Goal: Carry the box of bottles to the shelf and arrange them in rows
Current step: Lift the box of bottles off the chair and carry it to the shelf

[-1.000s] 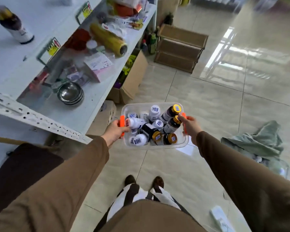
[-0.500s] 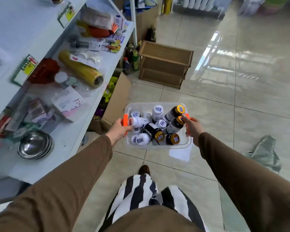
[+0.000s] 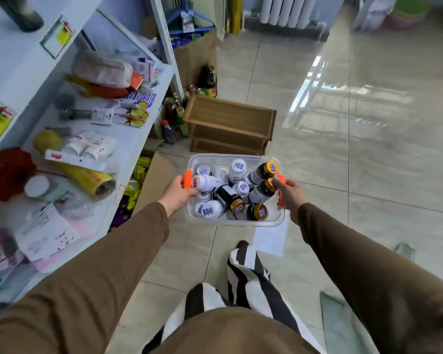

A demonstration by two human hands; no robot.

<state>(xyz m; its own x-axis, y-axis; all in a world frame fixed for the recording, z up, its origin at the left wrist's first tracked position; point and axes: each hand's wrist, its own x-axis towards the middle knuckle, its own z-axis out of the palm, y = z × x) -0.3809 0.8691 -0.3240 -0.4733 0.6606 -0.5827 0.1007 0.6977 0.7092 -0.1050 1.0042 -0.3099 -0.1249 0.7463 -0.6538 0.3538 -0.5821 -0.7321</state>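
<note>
Box in transit, shelf to the left, no bottles placed yet.

Clear plastic box [image 3: 234, 221] held out front over the tile floor [image 3: 343, 175], level w/ the white shelf [image 3: 128, 139] on the left. Left hand [image 3: 178, 195] curls round the orange handle [image 3: 187, 178]; right hand [image 3: 288, 194] grips the opposite handle, so both are closed on the box. Bottles [image 3: 237, 190] lie loose, white caps & gold caps mixed. Judgement: stiff tub, fair weight, load prob. shifts if tipped; keep level, hold at both handles. Dark bottles may be glass, can't tell.
</note>
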